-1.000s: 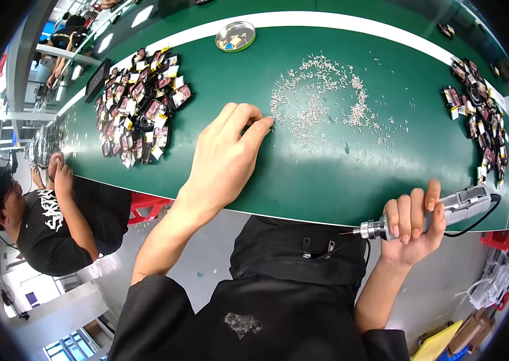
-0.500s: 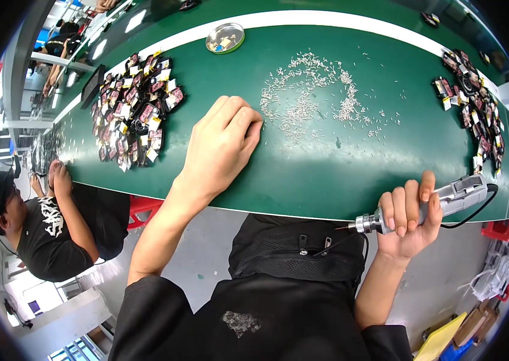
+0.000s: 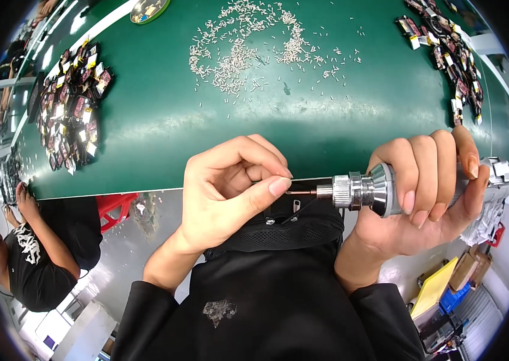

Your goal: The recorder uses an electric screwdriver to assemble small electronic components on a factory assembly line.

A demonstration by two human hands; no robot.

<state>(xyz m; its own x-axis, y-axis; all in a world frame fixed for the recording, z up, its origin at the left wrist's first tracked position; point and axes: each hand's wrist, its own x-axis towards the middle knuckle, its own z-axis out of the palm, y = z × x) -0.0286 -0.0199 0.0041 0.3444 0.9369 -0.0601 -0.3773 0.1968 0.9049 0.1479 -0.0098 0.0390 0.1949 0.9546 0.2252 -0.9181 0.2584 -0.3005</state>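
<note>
My right hand [image 3: 426, 186] is wrapped round the silver body of an electric screwdriver [image 3: 360, 191], held level above the table's near edge. Its thin bit [image 3: 305, 192] points left. Thumb and forefinger of my left hand [image 3: 224, 195] are pinched together at the tip of that bit; whatever sits between them is too small and hidden to make out. Beyond my hands, many small silver screw-like pieces [image 3: 236, 66] lie scattered over the green tabletop [image 3: 146, 120].
Small dark devices with white and yellow tags form a heap [image 3: 71, 114] at left and another [image 3: 459, 78] at right. A round dish [image 3: 148, 9] stands at the far left. A black mesh bag [image 3: 260, 236] is at my lap. Another person [image 3: 40, 259] sits at left beside a red stool [image 3: 113, 209].
My left hand has come back from beside the scattered pieces to the bit's tip. My right hand has raised the screwdriver and brought it inward. The view has tilted down and shifted.
</note>
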